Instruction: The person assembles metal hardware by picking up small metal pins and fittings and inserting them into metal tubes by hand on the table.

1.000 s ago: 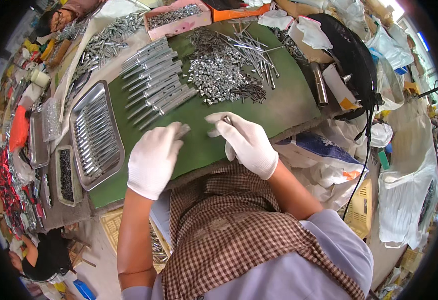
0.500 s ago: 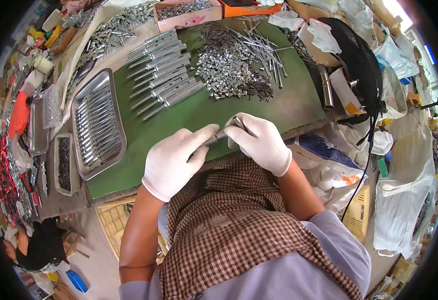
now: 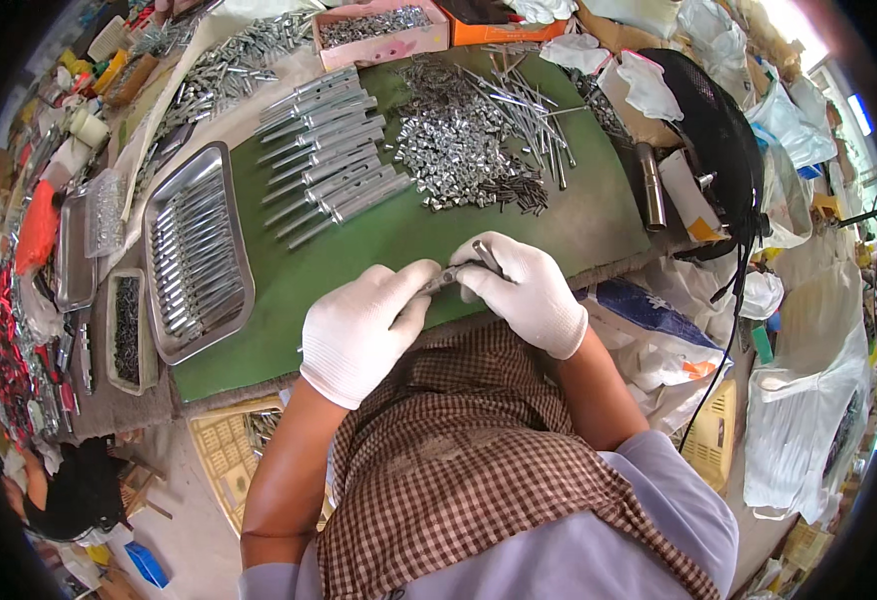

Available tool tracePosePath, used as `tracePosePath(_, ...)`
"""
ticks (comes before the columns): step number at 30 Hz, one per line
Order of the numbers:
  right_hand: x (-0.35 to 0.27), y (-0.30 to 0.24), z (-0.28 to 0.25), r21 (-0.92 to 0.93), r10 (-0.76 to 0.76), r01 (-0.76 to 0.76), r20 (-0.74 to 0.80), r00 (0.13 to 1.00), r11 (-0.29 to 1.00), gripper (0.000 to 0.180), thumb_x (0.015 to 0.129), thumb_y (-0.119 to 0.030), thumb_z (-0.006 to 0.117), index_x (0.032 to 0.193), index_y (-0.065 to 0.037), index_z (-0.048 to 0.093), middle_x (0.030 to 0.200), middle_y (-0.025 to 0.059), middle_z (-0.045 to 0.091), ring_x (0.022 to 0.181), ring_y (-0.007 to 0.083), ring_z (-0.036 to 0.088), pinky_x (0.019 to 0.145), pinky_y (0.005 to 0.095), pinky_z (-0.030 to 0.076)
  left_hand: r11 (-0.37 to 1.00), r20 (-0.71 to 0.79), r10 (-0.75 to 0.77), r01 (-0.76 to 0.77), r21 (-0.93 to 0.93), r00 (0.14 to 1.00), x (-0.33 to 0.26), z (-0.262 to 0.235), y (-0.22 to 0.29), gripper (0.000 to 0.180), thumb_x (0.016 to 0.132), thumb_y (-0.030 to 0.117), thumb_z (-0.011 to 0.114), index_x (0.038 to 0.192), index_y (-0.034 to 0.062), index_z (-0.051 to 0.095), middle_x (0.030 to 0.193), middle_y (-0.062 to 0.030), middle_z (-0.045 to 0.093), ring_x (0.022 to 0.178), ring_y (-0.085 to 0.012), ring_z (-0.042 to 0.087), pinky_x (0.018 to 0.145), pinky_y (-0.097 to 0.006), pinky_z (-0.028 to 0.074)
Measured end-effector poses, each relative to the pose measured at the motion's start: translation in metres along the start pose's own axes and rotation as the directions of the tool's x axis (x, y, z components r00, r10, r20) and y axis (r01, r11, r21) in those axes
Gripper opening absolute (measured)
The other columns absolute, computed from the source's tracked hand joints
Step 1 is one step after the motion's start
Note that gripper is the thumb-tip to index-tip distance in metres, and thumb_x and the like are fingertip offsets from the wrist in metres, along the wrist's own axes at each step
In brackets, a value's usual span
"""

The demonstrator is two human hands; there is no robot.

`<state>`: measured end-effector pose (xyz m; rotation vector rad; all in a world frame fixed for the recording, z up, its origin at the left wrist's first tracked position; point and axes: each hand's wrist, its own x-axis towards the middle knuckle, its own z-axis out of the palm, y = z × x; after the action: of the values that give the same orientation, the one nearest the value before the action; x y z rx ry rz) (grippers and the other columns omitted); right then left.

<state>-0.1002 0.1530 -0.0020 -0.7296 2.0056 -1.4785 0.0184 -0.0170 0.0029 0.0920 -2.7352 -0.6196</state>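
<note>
My left hand (image 3: 359, 330), in a white knit glove, is closed round a slim silver metal tube (image 3: 442, 279); most of it is hidden by the glove. My right hand (image 3: 531, 297), gloved the same way, grips a short dark metal rod (image 3: 488, 258) whose end sticks up between thumb and forefinger. The two hands nearly meet over the near edge of the green mat (image 3: 289, 290), with the tube's end at the right fingertips. Beyond them lie a row of silver metal tubes with thin rods (image 3: 334, 160), a heap of small silver nuts (image 3: 449, 150) and dark screws (image 3: 527, 190).
A steel tray (image 3: 247, 290) of lined-up rod assemblies stands on the left, beside a small bin of dark screws (image 3: 127, 330). Long thin rods (image 3: 539, 120) lie far right on the mat. A black fan (image 3: 724, 150) and plastic bags (image 3: 659, 340) are at the right.
My left hand has shifted slightly right and down, and its fingers have curled closer round the tube. The rod in my right hand has turned and now shows more of its length.
</note>
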Motion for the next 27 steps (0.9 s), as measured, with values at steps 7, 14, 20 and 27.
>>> tracePosePath(7,0.062,-0.002,-0.04,-0.67,-0.344,0.215,-0.065,0.937,0.711,0.021,0.095,-0.028,0.056,0.093,-0.009,0.065,0.087,0.0137,0.067,0.085,0.0355,0.065,0.075,0.0458,0.051,0.976,0.088,0.013,-0.032,0.216,0.996,-0.003,0.007,0.005,0.02,0.086,0.019,0.066,0.105,0.0254,0.067,0.078,-0.0035,0.055,0.059,-0.0234,0.06,0.053,-0.036,0.049)
tracePosePath(14,0.167,-0.003,-0.057,-0.877,-0.438,0.326,0.152,0.886,0.354,0.019,0.09,-0.019,0.056,0.103,-0.013,0.068,0.101,0.0125,0.065,0.091,0.0349,0.065,0.082,0.0464,0.053,0.975,0.132,-0.051,0.02,0.223,0.99,0.001,0.01,0.007,0.019,0.088,0.02,0.064,0.107,0.0255,0.064,0.081,-0.0056,0.054,0.058,-0.0244,0.06,0.052,-0.038,0.049)
tracePosePath(20,0.156,-0.006,-0.054,-0.902,-0.369,0.355,0.251,0.895,0.245,0.017,0.091,-0.018,0.055,0.102,-0.006,0.061,0.102,0.0159,0.064,0.093,0.0362,0.065,0.082,0.0476,0.053,0.974,0.167,-0.073,0.035,0.224,0.983,0.002,0.01,0.006,0.018,0.09,0.022,0.063,0.108,0.0253,0.064,0.082,-0.0064,0.054,0.059,-0.0256,0.061,0.053,-0.038,0.05)
tracePosePath(27,0.138,0.003,-0.065,-0.845,-0.512,0.389,0.166,0.843,0.367,0.018,0.093,-0.019,0.054,0.104,-0.01,0.066,0.094,0.0129,0.069,0.087,0.0342,0.067,0.08,0.044,0.053,0.976,0.175,-0.084,0.046,0.215,0.981,0.004,0.009,0.007,0.018,0.09,0.022,0.063,0.107,0.0255,0.064,0.082,-0.0067,0.055,0.058,-0.027,0.061,0.052,-0.04,0.05)
